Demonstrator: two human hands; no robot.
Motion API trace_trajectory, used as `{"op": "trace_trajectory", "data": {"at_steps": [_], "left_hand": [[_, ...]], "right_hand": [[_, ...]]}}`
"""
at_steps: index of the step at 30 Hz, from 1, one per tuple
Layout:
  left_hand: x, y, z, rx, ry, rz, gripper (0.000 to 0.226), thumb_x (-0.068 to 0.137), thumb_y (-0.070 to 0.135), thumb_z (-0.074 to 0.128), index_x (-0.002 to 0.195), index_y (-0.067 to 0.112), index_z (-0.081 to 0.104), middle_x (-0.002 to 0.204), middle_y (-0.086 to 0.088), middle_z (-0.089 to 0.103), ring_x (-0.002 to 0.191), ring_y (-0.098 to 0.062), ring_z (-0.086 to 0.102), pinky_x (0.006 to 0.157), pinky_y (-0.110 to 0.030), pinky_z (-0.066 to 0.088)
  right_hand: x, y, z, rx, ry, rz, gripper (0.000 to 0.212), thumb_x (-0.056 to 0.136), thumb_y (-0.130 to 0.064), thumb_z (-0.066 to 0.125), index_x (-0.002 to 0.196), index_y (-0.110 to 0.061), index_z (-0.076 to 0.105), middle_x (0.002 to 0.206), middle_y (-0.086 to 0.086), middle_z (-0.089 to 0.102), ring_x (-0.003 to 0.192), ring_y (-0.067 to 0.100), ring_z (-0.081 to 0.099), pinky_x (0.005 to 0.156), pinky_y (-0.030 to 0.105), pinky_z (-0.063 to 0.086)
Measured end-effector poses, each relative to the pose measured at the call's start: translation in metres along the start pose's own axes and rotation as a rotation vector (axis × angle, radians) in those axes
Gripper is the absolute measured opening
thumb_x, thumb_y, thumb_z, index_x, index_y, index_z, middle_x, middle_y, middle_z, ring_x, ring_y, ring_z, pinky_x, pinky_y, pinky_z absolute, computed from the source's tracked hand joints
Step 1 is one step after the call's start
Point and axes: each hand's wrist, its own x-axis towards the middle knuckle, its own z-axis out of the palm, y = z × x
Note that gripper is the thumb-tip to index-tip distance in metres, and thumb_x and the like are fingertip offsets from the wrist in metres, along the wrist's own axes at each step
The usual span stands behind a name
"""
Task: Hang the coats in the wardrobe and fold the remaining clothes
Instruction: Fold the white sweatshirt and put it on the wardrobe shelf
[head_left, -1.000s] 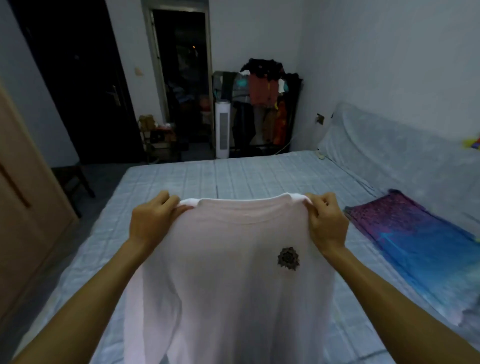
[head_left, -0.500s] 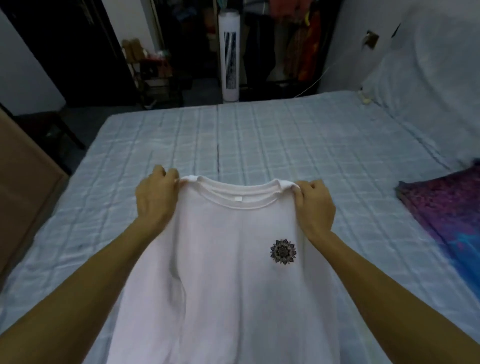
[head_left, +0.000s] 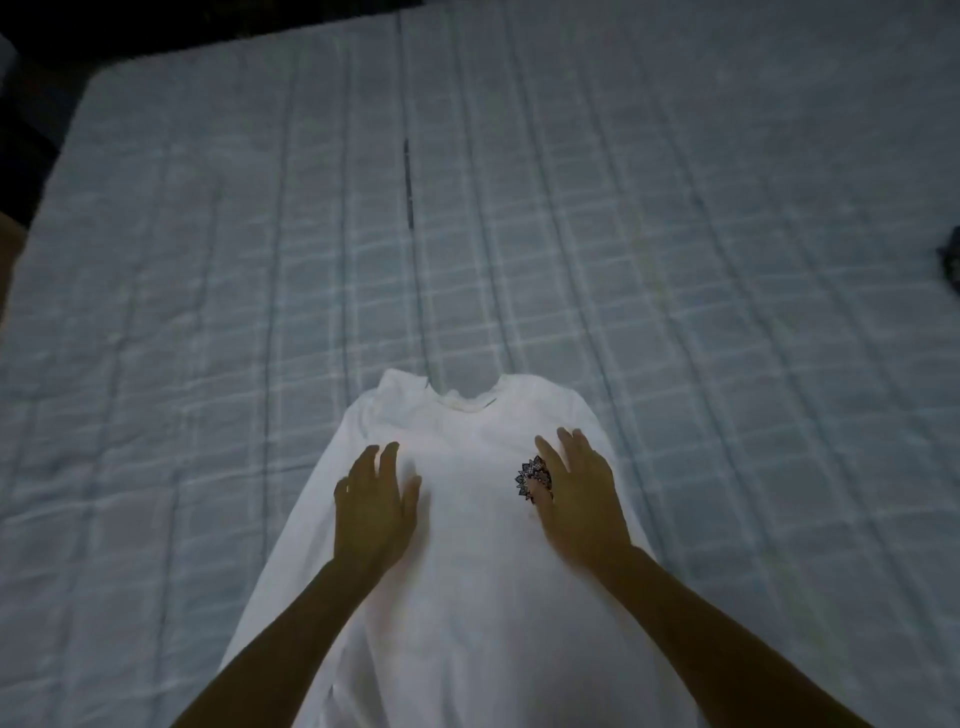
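The white shirt lay face up on the checked bed, hem running out of view nearest, left hand and right hand flat on its chest, each grip wide and holding nothing, and beyond the collar the bed stretched to its far edge.

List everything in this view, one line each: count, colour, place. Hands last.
sweatshirt: one, white, lying front-up on the bed, collar pointing away from the person
emblem: one, dark, on the sweatshirt's chest, partly hidden by the right hand
bedcover: one, pale blue-grey check, fills most of the view
dark item: one, black, at the right edge, too cropped to name
left hand: one, fingers straight, on the sweatshirt
right hand: one, fingers straight, beside the emblem
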Motion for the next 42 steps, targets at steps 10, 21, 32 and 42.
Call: {"op": "trace_trajectory", "data": {"at_steps": [10, 21, 32, 42], "left_hand": [[0.112, -0.046, 0.067, -0.031, 0.138, -0.114, 0.05, 0.1, 0.037, 0.026, 0.141, 0.01, 0.035, 0.144, -0.02, 0.036, 0.132, -0.038, 0.032, 0.104, -0.056, 0.027], [0.149, -0.069, 0.06, 0.018, 0.156, 0.019, 0.027, 0.092, 0.01, 0.042, 0.116, 0.009, 0.053, 0.096, -0.02, 0.058, 0.087, -0.038, 0.054, 0.077, -0.043, 0.039], [0.165, -0.101, 0.035, 0.13, 0.332, -0.158, 0.031, 0.086, 0.008, 0.051, 0.117, 0.006, 0.048, 0.103, -0.025, 0.047, 0.084, -0.04, 0.053, 0.073, -0.046, 0.038], [0.158, -0.061, 0.09, 0.119, 0.006, 0.117, 0.069, 0.09, 0.063, 0.013, 0.15, 0.031, -0.002, 0.158, -0.006, -0.009, 0.145, -0.023, -0.01, 0.116, -0.05, -0.003]], "right_hand": [[0.059, 0.05, 0.081, -0.239, 0.082, 0.036, 0.064, 0.096, -0.057, 0.014, 0.148, -0.022, 0.029, 0.157, 0.013, 0.016, 0.144, 0.036, 0.014, 0.115, 0.051, 0.016], [0.129, 0.033, 0.07, -0.208, 0.296, 0.158, 0.04, 0.097, -0.017, 0.045, 0.134, -0.002, 0.044, 0.124, 0.022, 0.054, 0.117, 0.037, 0.049, 0.1, 0.051, 0.038], [0.146, 0.047, 0.054, -0.184, 0.526, 0.221, 0.033, 0.092, -0.003, 0.052, 0.125, -0.003, 0.054, 0.105, 0.024, 0.056, 0.094, 0.037, 0.05, 0.077, 0.043, 0.041], [0.126, 0.032, 0.089, -0.338, 0.129, -0.024, 0.063, 0.096, -0.054, 0.011, 0.151, -0.024, 0.016, 0.158, 0.012, 0.013, 0.146, 0.03, 0.009, 0.117, 0.05, 0.004]]}}
